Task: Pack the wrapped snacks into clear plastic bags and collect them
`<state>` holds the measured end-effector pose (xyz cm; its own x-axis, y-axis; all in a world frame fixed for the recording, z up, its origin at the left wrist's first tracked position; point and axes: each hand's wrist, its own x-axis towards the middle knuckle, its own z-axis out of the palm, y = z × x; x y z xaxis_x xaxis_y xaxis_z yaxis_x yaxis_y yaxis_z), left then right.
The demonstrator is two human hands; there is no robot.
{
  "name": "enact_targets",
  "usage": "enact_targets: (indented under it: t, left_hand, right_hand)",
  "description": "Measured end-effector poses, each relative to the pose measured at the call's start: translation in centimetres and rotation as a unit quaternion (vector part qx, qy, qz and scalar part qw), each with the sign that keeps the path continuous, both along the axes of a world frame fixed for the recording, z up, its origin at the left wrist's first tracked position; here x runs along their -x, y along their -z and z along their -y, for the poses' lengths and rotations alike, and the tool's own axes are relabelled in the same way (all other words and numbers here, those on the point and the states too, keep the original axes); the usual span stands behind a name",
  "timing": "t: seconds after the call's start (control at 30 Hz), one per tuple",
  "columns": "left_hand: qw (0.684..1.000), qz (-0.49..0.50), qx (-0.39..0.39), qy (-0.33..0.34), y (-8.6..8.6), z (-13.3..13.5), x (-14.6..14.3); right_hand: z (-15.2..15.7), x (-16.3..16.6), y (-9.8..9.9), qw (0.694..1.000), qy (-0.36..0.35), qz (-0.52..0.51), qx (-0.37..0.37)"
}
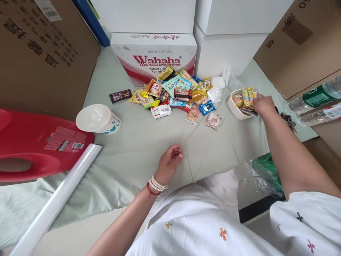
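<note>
My right hand [264, 105] reaches over the right rim of a small white tub [236, 108] with snack packets inside. Its fingers close on a yellow snack packet [247, 97] there; the fingertips are partly hidden. Resting near the table's front edge, my left hand [170, 161] is loosely curled, its thumb apart from the fingers, with nothing in it. Beyond it lies a heap of mixed wrapped snacks [176, 89]. A square beige packet [214, 121] and a small blue packet [207, 107] lie at its near right side. To its left is a dark brown bar [120, 96].
A white paper bucket [98, 121], a red jug [34, 142] and a white tube [55, 202] stand or lie at left. A Wahaha carton [160, 53] and white boxes [223, 53] line the back. Plastic bottles [317, 94] and keys [290, 122] are at right.
</note>
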<state>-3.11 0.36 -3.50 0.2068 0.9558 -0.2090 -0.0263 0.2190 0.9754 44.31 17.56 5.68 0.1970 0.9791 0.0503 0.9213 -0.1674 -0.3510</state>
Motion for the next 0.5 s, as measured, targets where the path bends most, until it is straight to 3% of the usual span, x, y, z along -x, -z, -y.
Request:
enact_targets:
  t: [0.1, 0.17, 0.27, 0.4, 0.5]
  left_hand:
    - [1.000, 0.003, -0.012, -0.013, 0.3, 0.2, 0.0]
    - [1.000, 0.001, -0.018, -0.017, 0.5, 0.3, -0.1]
    - [0.999, -0.021, -0.028, -0.009, 0.7, 0.4, -0.1]
    - [0.998, -0.050, -0.036, 0.016, 0.7, 0.4, -0.1]
    - [0.997, -0.059, -0.036, 0.025, 0.5, 0.5, 0.0]
  right_hand:
    - [-0.1, 1.2, -0.6, 0.979, 0.188, 0.072, 0.029]
    - [0.3, 3.0, -1.6, 0.971, 0.214, 0.109, -0.017]
    - [0.0, 7.1, -2.4, 0.977, 0.108, 0.138, -0.126]
    - [-3.2, 13.0, 0.4, 0.990, -0.026, 0.133, -0.042]
    - [-6.3, 14.9, 3.6, 0.990, -0.057, 0.126, 0.006]
